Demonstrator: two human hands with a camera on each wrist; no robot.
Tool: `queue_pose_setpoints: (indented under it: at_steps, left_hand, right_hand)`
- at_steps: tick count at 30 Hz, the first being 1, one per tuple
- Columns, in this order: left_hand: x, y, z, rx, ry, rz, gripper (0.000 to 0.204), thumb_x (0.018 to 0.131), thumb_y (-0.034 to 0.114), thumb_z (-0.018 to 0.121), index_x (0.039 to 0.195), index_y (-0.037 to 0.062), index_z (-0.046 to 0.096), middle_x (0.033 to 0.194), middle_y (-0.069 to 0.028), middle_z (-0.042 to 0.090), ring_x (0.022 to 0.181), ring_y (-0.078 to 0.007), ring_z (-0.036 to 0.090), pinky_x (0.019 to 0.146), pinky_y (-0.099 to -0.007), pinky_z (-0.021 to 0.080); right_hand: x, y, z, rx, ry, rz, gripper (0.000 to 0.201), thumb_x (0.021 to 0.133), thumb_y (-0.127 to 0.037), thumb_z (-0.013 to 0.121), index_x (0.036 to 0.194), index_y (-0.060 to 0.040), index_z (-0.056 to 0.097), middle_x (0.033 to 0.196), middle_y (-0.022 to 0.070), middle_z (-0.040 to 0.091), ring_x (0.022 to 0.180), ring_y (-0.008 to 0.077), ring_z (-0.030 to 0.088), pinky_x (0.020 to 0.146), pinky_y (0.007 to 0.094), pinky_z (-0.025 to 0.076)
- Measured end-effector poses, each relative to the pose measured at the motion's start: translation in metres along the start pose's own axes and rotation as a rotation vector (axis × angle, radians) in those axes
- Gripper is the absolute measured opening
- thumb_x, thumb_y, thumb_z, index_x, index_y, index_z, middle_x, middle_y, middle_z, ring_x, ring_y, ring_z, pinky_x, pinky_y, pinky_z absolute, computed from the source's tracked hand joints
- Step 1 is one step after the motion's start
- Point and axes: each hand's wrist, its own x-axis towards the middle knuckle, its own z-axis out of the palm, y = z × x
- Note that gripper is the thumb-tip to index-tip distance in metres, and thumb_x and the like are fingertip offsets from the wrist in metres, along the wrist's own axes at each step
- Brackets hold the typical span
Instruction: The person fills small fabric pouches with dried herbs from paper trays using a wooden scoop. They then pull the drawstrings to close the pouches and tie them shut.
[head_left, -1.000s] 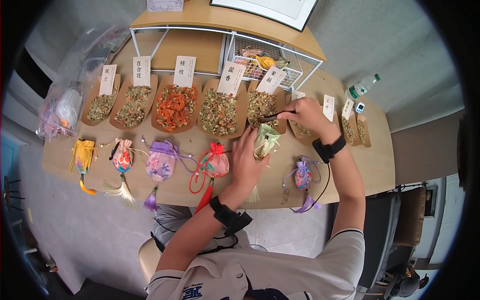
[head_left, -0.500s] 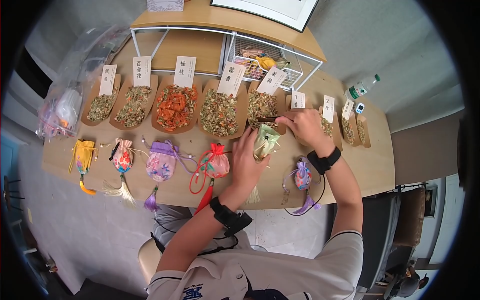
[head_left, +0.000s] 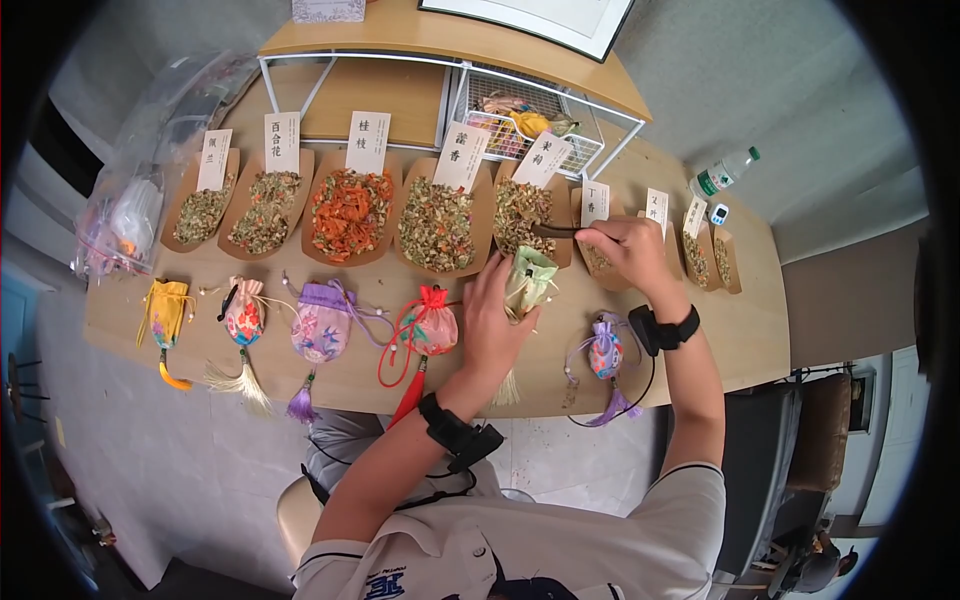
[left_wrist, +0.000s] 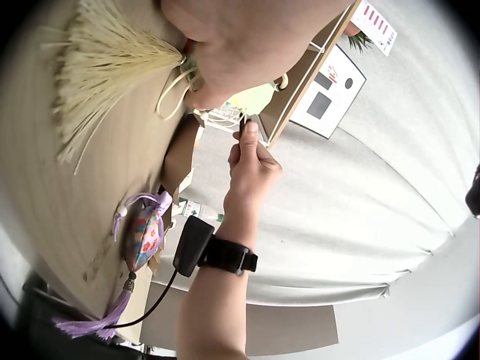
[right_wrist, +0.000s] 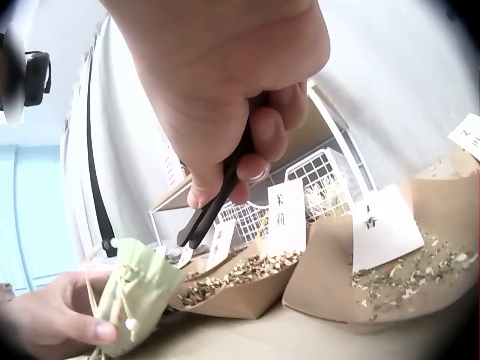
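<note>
My left hand (head_left: 490,312) holds a pale green drawstring pouch (head_left: 531,278) upright by its side, mouth open at the top. In the left wrist view this hand (left_wrist: 247,45) covers most of the pouch, and a cream tassel (left_wrist: 112,71) lies beside it. My right hand (head_left: 630,252) grips a dark spoon (head_left: 557,231) by its handle. The spoon (right_wrist: 217,202) slants down from the curled fingers, its end above the pouch (right_wrist: 141,289) in the right wrist view. Just behind the pouch is a paper tray (head_left: 562,240) of dried herbs with a label card.
More labelled herb trays (head_left: 388,240) stretch left and right along the table (head_left: 690,350). Finished-looking pouches with tassels, such as a red one (head_left: 432,325) and a purple one (head_left: 605,352), lie in front. Behind stand a wire basket (head_left: 560,150), a shelf (head_left: 400,40) and a bottle (head_left: 722,176).
My right hand has moved right and slightly towards me, drawing the spoon's end from the tray's near edge to its right side. The left hand and green pouch have stayed in place.
</note>
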Motion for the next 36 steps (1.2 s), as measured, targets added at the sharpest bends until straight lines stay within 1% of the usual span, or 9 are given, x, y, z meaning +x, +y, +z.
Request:
queue_pose_setpoints:
  at_steps: [6,9,12,18,21,24,27,33,36]
  left_hand:
    - [0.0,0.001,-0.001,-0.004,-0.004,0.006,0.083,0.067,0.01,0.084,0.142,0.007,0.047,0.143,-0.0155,0.051,0.125,-0.038,0.05,0.105,-0.0461,0.041]
    - [0.0,0.001,-0.001,-0.008,-0.011,0.008,0.083,0.068,0.01,0.084,0.142,0.007,0.047,0.143,-0.0156,0.051,0.125,-0.0381,0.049,0.105,-0.0461,0.04]
    - [0.0,0.0,-0.001,-0.009,-0.011,0.009,0.083,0.068,0.01,0.084,0.142,0.0067,0.047,0.143,-0.0158,0.051,0.125,-0.0382,0.049,0.105,-0.0461,0.04]
    - [0.001,0.001,-0.001,-0.008,-0.01,0.012,0.082,0.068,0.01,0.084,0.142,0.0061,0.047,0.143,-0.0162,0.051,0.126,-0.0385,0.049,0.106,-0.0459,0.04]
    - [0.0,0.0,0.0,-0.004,-0.01,0.001,0.082,0.069,0.011,0.084,0.142,0.0059,0.047,0.143,-0.0162,0.051,0.125,-0.0387,0.049,0.106,-0.0459,0.04]
    - [0.0,0.001,0.0,-0.004,-0.016,-0.009,0.082,0.069,0.011,0.084,0.141,0.0058,0.047,0.143,-0.0163,0.051,0.125,-0.0387,0.05,0.106,-0.0459,0.04]
    - [0.0,0.001,-0.001,-0.007,-0.018,-0.011,0.082,0.069,0.011,0.084,0.141,0.0057,0.047,0.143,-0.0165,0.051,0.124,-0.0388,0.05,0.105,-0.0459,0.041]
    - [0.0,0.001,-0.001,-0.009,-0.019,-0.013,0.081,0.069,0.011,0.084,0.141,0.0059,0.048,0.143,-0.0165,0.051,0.124,-0.0387,0.05,0.105,-0.0458,0.042]
    - [0.0,0.001,-0.001,-0.011,-0.021,-0.018,0.081,0.069,0.011,0.084,0.141,0.0061,0.048,0.143,-0.0163,0.051,0.124,-0.0386,0.05,0.105,-0.0458,0.042]
  right_hand:
    - [-0.01,-0.012,-0.019,0.011,-0.03,-0.125,0.032,0.08,-0.038,0.076,0.078,-0.0065,0.076,0.064,0.0085,0.064,0.058,0.0293,0.061,0.053,0.036,0.045]
    - [-0.008,-0.008,-0.02,-0.003,-0.057,-0.107,0.033,0.08,-0.039,0.076,0.078,-0.0069,0.076,0.066,0.0107,0.065,0.06,0.0299,0.062,0.054,0.0371,0.046]
    - [0.003,0.002,-0.023,-0.069,-0.093,-0.026,0.028,0.082,-0.035,0.076,0.08,-0.0065,0.076,0.069,0.0124,0.065,0.061,0.0316,0.062,0.056,0.0382,0.047]
    - [0.014,0.008,-0.012,-0.379,-0.268,0.074,0.04,0.085,-0.052,0.068,0.082,-0.0139,0.08,0.07,0.0126,0.068,0.068,0.0326,0.066,0.061,0.041,0.052]
    - [0.012,0.012,-0.005,-0.397,-0.347,0.082,0.043,0.086,-0.054,0.067,0.081,-0.0132,0.08,0.069,0.0126,0.068,0.065,0.0335,0.065,0.061,0.0424,0.052]
    - [0.012,0.008,0.0,-0.255,-0.401,0.094,0.049,0.086,-0.056,0.066,0.076,-0.0094,0.078,0.069,0.0146,0.068,0.067,0.0339,0.066,0.06,0.0442,0.052]
    - [0.01,0.011,0.01,-0.15,-0.39,0.141,0.05,0.087,-0.056,0.066,0.078,-0.0091,0.078,0.068,0.0152,0.067,0.067,0.0346,0.067,0.061,0.044,0.052]
    - [0.015,0.003,0.017,-0.07,-0.392,0.316,0.057,0.088,-0.057,0.066,0.072,-0.0033,0.073,0.069,0.0191,0.066,0.068,0.0385,0.065,0.063,0.0465,0.052]
    - [0.016,0.003,0.023,-0.102,-0.324,0.276,0.047,0.089,-0.049,0.069,0.075,-0.0038,0.074,0.065,0.0173,0.064,0.061,0.0371,0.063,0.058,0.0432,0.049]
